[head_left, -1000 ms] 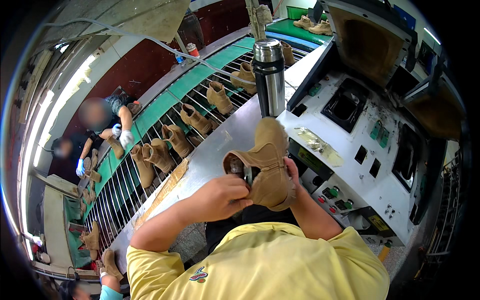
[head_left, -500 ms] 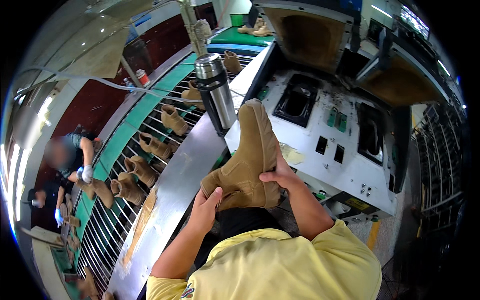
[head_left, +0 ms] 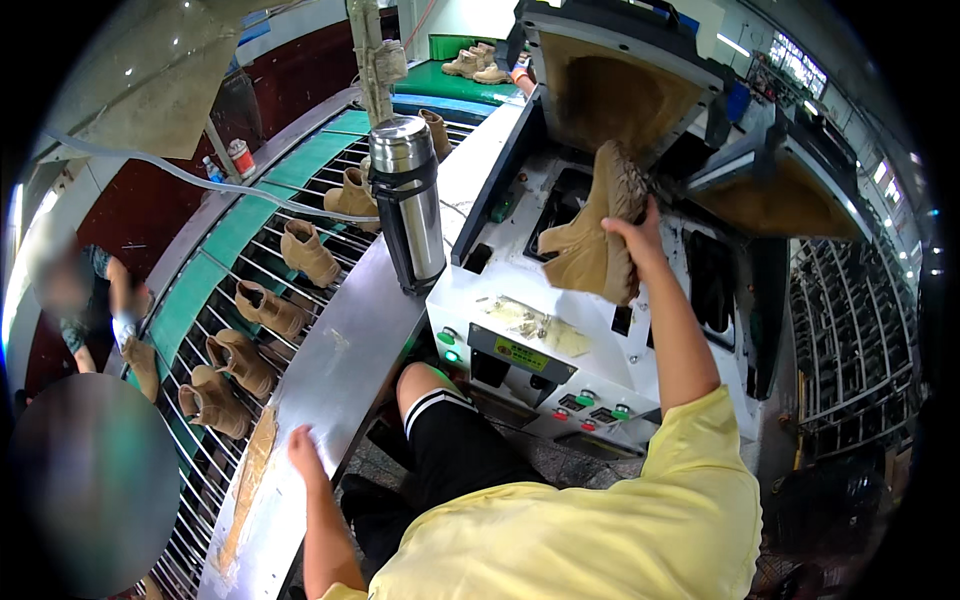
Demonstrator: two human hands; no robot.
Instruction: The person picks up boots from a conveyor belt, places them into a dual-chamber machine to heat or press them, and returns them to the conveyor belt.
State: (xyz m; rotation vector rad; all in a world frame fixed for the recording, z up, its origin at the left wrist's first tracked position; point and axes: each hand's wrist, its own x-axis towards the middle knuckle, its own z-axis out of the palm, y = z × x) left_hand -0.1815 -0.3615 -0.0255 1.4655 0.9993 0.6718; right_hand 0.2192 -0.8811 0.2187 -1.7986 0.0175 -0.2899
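Note:
My right hand (head_left: 634,236) grips a tan suede boot (head_left: 592,235) by its sole and holds it up over the white machine (head_left: 545,330), in front of the dark recess under the raised lid (head_left: 610,75). My left hand (head_left: 304,454) rests flat on the metal ledge (head_left: 335,370) beside the conveyor, holding nothing. The boot's opening points down and left.
A steel thermos flask (head_left: 410,200) stands on the ledge by the machine. Several tan boots (head_left: 262,310) ride on the wire-rod conveyor at left. Another person (head_left: 95,290) works at the conveyor's far side. Green and red buttons (head_left: 590,410) line the machine's front.
My left hand let go of the boot and dropped to the metal ledge. My right hand alone lifted the boot up and right toward the open machine.

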